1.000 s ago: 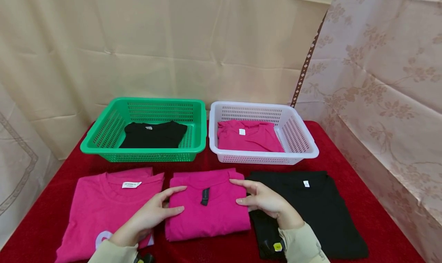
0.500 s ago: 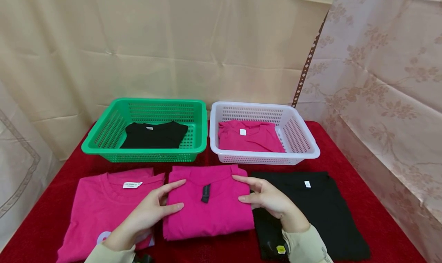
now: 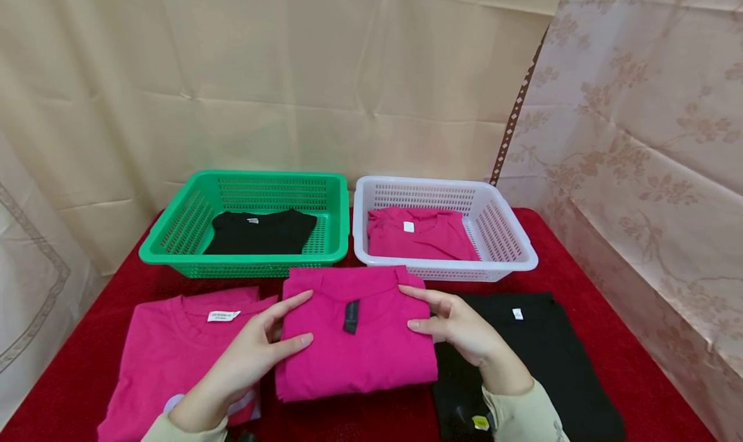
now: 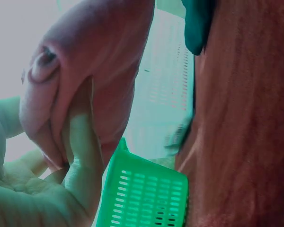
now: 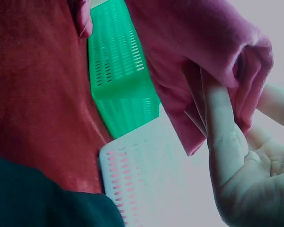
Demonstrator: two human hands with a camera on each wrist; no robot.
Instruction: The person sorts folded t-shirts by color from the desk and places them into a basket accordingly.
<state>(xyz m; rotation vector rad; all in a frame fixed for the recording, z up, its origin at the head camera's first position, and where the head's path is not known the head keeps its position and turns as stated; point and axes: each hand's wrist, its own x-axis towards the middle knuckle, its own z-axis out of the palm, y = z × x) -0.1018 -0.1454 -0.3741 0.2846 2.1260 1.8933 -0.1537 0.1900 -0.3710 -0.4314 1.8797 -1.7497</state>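
A folded magenta shirt (image 3: 360, 345) with a dark neck tag is held up between both hands, off the red cloth. My left hand (image 3: 249, 351) grips its left edge, thumb and a finger on top. On the right edge, my right hand (image 3: 464, 339) grips it the same way. Both wrist views show fingers tucked into the folds of the shirt (image 4: 104, 61), (image 5: 194, 33) from beneath. A pink shirt (image 3: 168, 339) lies at the left, partly behind my left forearm; a black shirt (image 3: 545, 358) lies at the right.
Behind the shirts stand a green basket (image 3: 261, 259) containing a folded black shirt (image 3: 261, 234) and a white basket (image 3: 447, 261) containing a folded pink shirt (image 3: 424, 239). A red cloth (image 3: 348, 422) covers the table. Beige curtains (image 3: 261, 74) hang behind.
Both hands have raised the magenta shirt from the table and moved it slightly right and towards the baskets. Its top edge now overlaps the white basket's lower edge in the head view.
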